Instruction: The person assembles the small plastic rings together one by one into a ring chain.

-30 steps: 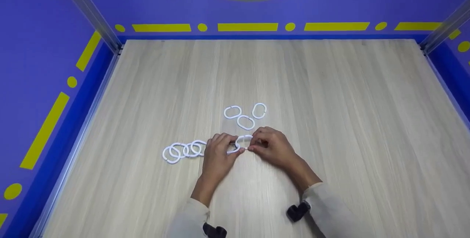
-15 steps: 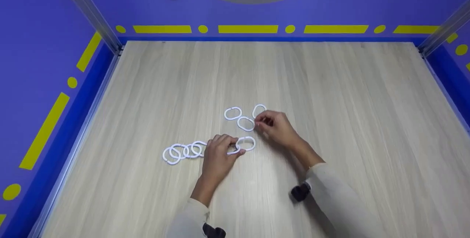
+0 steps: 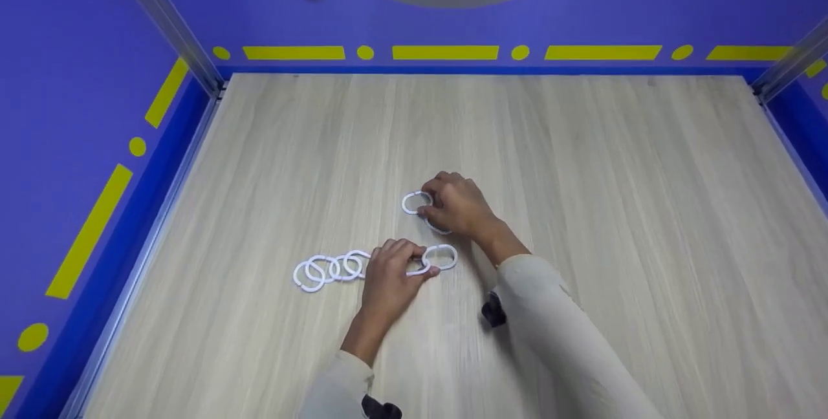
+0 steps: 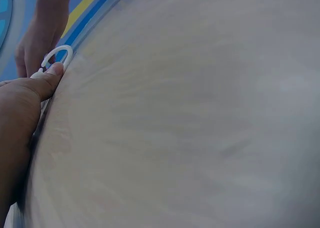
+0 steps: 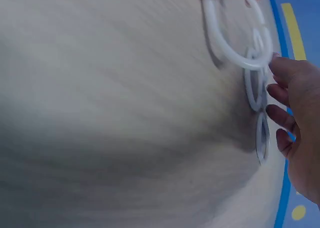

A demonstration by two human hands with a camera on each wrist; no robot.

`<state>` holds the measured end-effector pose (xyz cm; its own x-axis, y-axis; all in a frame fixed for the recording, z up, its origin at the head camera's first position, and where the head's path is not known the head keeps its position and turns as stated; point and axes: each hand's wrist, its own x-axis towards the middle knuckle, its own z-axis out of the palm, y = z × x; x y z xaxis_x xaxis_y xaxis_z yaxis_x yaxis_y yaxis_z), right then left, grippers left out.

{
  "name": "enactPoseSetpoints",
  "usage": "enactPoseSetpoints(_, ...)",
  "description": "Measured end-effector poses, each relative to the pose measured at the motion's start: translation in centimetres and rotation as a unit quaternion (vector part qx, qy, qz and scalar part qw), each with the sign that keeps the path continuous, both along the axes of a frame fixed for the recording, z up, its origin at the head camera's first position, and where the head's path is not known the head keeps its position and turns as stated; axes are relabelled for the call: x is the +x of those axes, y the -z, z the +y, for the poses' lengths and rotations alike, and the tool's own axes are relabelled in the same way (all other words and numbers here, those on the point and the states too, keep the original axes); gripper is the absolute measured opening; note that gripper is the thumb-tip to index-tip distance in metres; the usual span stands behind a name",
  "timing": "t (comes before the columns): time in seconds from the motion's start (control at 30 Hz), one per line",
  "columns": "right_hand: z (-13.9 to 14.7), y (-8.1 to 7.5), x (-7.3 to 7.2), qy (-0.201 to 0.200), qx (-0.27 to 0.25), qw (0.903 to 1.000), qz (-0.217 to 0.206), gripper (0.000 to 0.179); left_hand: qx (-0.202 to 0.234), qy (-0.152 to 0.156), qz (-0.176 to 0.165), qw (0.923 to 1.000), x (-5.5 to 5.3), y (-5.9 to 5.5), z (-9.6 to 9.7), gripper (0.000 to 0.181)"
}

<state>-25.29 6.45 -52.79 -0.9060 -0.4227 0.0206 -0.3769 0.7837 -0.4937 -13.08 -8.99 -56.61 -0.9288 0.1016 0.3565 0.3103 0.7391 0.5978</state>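
A chain of white plastic rings (image 3: 336, 268), each oval with a small gap, lies across the table. My left hand (image 3: 388, 280) pinches it near its right end between thumb and fingers; the palm hides the chain's middle. Beyond the fingers, the end ring (image 5: 220, 37) stands raised in the right wrist view. My right hand (image 3: 460, 204) is at the loose rings, thumb and index finger apart on either side of one ring's (image 3: 405, 204) right end. A second loose ring (image 3: 438, 231) shows partly below this hand. The third is hidden beneath it in the head view.
The pale wood table (image 3: 614, 212) extends widely around both hands. Blue walls (image 3: 582, 5) with yellow marks bound its back and sides, with metal rails (image 3: 171, 21) at the corners. Small black devices (image 3: 495, 310) are strapped on both wrists.
My right hand has let go of the chain's end ring and moved away from me, then left, over the loose rings. My left hand keeps its hold on the chain.
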Motion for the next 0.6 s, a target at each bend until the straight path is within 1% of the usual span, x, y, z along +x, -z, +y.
enactPoseSetpoints(0.1, -0.7, 0.0, 0.0, -0.009, 0.035, 0.9993, -0.010, 0.045, 0.002, 0.003, 0.000, 1.0000, 0.0, 0.0, 0.1, 0.034)
enactPoseSetpoints(0.2, -0.9, 0.0, -0.1, -0.007, 0.040, 0.9989, -0.024, 0.045, 0.003, 0.007, 0.000, 1.0000, 0.1, 0.1, 0.1, 0.033)
enactPoseSetpoints(0.3, -0.7, 0.0, -0.2, -0.002, 0.027, 0.9989, -0.037, 0.045, 0.002, 0.007, 0.006, 1.0000, 0.1, 0.1, 0.1, 0.033)
enactPoseSetpoints(0.4, -0.4, 0.0, -0.3, 0.003, 0.013, 0.9984, -0.055, 0.048, -0.001, 0.005, 0.010, 0.9999, 0.0, 0.1, 0.1, 0.034)
enactPoseSetpoints(0.5, -0.1, 0.1, -0.5, 0.012, 0.003, 0.9974, -0.071, 0.051, -0.005, 0.003, 0.009, 0.9999, 0.1, 0.1, 0.0, 0.034)
enactPoseSetpoints(0.6, 0.2, 0.1, -0.6, 0.021, -0.009, 0.9967, -0.077, 0.050, -0.005, 0.003, 0.006, 1.0000, 0.0, 0.1, 0.0, 0.034)
